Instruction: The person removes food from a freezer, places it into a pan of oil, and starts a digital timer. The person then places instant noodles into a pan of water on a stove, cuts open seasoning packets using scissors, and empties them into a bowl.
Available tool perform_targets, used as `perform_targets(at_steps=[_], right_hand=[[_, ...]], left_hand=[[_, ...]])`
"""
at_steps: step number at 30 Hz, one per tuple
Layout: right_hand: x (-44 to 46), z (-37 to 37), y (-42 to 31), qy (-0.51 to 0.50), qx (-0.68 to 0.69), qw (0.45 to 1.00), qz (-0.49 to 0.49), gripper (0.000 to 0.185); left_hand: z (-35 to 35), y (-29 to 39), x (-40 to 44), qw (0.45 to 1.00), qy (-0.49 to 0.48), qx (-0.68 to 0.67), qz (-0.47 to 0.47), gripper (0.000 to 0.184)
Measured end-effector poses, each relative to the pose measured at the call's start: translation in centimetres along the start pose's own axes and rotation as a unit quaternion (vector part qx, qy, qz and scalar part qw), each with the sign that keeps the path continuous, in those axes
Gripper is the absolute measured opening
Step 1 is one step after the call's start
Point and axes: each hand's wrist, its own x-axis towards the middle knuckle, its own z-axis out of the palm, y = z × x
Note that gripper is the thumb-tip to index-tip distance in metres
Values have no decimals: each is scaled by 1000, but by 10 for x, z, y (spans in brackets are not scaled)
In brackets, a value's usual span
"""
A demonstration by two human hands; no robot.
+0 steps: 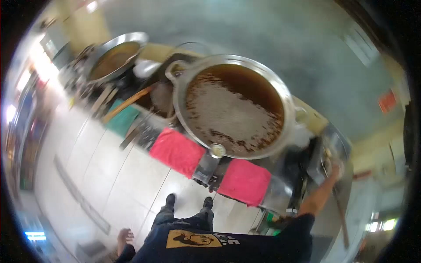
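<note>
My right hand [336, 170] reaches out to the far right, over a metal tray [316, 164] on the counter. Its fingers are closed around something pale that blur keeps me from naming. My left hand [125, 237] hangs low beside my body, fingers curled in, with nothing visible in it. In front of me a large metal pan [287, 98] with handles holds brown liquid [258, 85] partly covered by pale foam [228, 114]. Two pink cloths, one on the left [177, 151] and one on the right [245, 181], lie along the stove's front edge.
A second wide pan [140, 38] with brownish contents stands at the back left. A wooden-handled tool [129, 103] lies beside a green cloth [123, 120]. A small round container [217, 151] sits by the big pan's rim. A long stick [341, 215] lies at right. Pale floor tiles [101, 175] spread below.
</note>
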Motion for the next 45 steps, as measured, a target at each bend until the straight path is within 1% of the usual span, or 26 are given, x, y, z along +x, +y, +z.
perform_targets(at_steps=[1,3,5,7,8,9,10,11,12,14,15,17,18,19,20,22,25,27,31,35,37,39,41,43,44,45], right_hand=[[-10,-15,-17,36,5,999,-15,49],[-53,-67,-49,152,69,984,-57,49],[-124,-123,-99,260,197,935,-141,50],[-212,-163,-154,233,337,879,-244,50],[-256,-174,-178,143,401,854,-299,50],[-301,-168,-194,-66,472,796,-373,55],[-345,-163,-211,-282,506,722,-379,61],[-398,-139,-246,-464,558,582,-367,64],[-451,-115,-282,-631,556,448,-304,68],[-567,-59,-362,-662,413,532,-329,69],[-606,-25,-393,-752,364,534,-130,75],[-662,24,-446,-738,342,579,-64,81],[-682,42,-476,-745,358,560,55,76],[-695,61,-503,-742,366,535,172,72],[-706,90,-523,-782,401,395,268,53],[-725,140,-547,-733,448,451,240,43],[-738,134,-543,-665,483,556,122,28],[-739,120,-522,-608,489,625,33,28],[-741,21,-495,-533,240,812,3,22],[-734,-34,-473,-494,186,844,-98,18],[-720,-51,-466,-383,165,867,-273,20],[-703,-90,-470,-337,227,848,-339,25],[-669,-110,-470,-354,332,821,-299,28],[-644,-166,-482,-322,332,854,-239,31],[-611,-165,-474,-276,362,835,-309,35],[-601,-201,-494,-226,180,927,-238,35]], left_hand=[[37,-43,-11,887,304,277,208,34],[92,-89,-7,809,455,335,162,37],[78,-128,-6,845,373,300,237,45],[63,-147,13,857,363,290,222,47],[41,-153,27,879,345,267,194,52],[34,-158,39,904,308,245,167,33],[27,-165,53,903,316,256,141,33],[20,-168,72,885,305,326,135,34],[16,-174,70,932,194,249,176,37],[18,-165,94,862,216,420,185,41],[-7,-153,121,909,269,298,115,41],[-20,-120,126,929,232,252,140,41],[2,-107,113,901,320,241,164,42],[18,-109,87,886,298,220,280,44],[-16,-89,90,867,273,296,295,43],[-50,-65,87,847,240,362,305,42],[-39,-14,45,839,338,332,268,40],[-79,18,50,909,323,69,256,38],[-75,81,29,898,362,109,227,38],[-78,139,34,901,345,150,215,41],[-63,165,34,892,348,172,234,41],[-47,180,35,887,333,197,253,41],[-39,188,35,881,314,235,266,40],[-39,201,45,900,278,215,259,39],[-45,203,51,904,270,215,252,41],[-48,204,57,908,263,215,245,42]])
